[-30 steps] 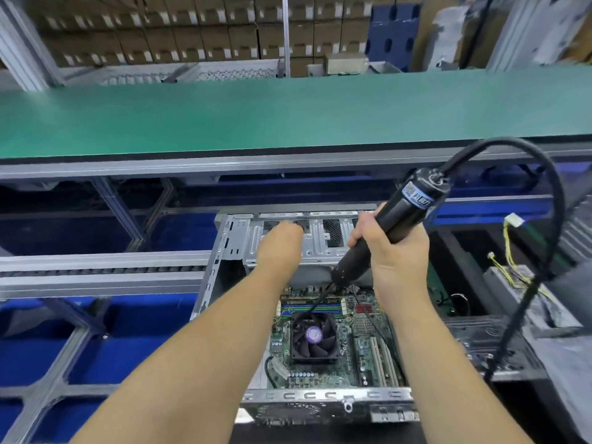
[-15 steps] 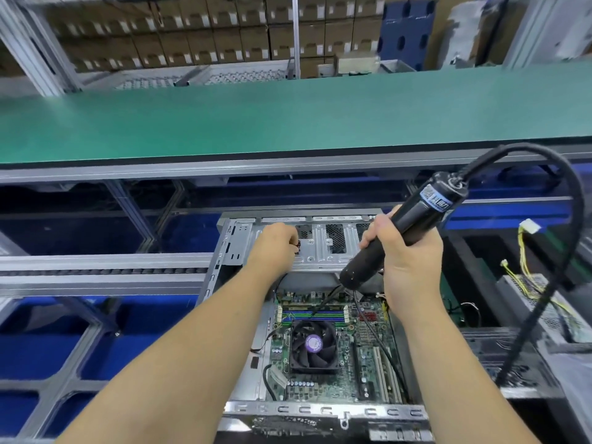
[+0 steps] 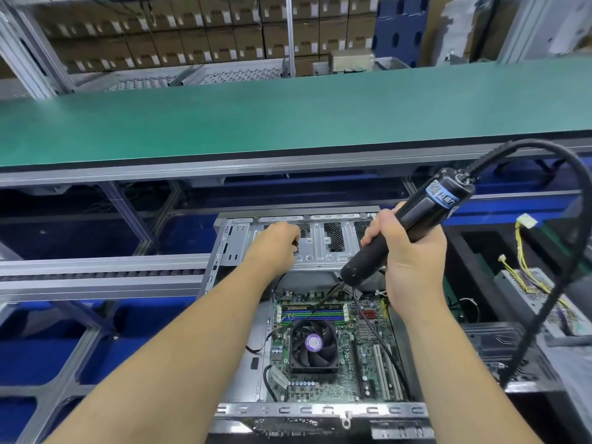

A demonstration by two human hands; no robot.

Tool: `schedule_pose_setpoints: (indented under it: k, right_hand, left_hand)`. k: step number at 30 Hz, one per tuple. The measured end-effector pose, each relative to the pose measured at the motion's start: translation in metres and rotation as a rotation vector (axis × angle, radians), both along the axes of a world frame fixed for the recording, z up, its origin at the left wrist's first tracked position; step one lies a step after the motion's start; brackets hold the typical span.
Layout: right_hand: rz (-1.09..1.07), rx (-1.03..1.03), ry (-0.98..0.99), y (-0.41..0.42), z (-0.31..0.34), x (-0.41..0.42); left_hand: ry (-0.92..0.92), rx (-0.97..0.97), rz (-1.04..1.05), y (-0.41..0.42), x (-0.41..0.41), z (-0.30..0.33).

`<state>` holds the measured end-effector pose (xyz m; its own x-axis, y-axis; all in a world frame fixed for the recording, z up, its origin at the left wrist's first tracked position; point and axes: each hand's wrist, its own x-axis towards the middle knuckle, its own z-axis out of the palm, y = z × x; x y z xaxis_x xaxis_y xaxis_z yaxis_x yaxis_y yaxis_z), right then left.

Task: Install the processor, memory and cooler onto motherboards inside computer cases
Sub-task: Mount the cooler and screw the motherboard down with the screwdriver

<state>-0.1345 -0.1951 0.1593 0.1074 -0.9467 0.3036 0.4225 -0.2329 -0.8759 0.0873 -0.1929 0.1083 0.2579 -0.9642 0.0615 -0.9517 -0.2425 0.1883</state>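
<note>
Green conveyor belt (image 3: 256,123) up top, cardboard boxes (image 3: 179,30) stacked behind.

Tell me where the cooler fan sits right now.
In the head view, the cooler fan sits low and centre on the motherboard, just below the memory slots, between both forearms.

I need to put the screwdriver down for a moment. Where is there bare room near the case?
The green bench top beyond the case is bare across its whole width. Inside the case it is crowded: the fan, the memory slots and loose wires cover the board. To the right, the box with yellow wires fills the space.
</note>
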Motion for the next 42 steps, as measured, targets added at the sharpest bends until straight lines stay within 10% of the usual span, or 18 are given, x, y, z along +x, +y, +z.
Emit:
schedule_pose_setpoints:
  k: [8, 30, 42]
  right_hand:
    - [-0.003, -0.007, -0.004, 0.001, 0.003, 0.000]
    - [-0.005, 0.012, -0.074, 0.001, 0.009, 0.001]
    - [-0.062, -0.050, -0.008, -0.002, 0.011, -0.011]
  left_hand:
    - [-0.223, 0.019, -0.165, 0.005, 0.001, -0.002]
    - [0.068, -0.061, -0.027, 0.009, 0.008, 0.003]
    - [0.678, -0.380, -0.054, 0.059, -0.084, -0.016]
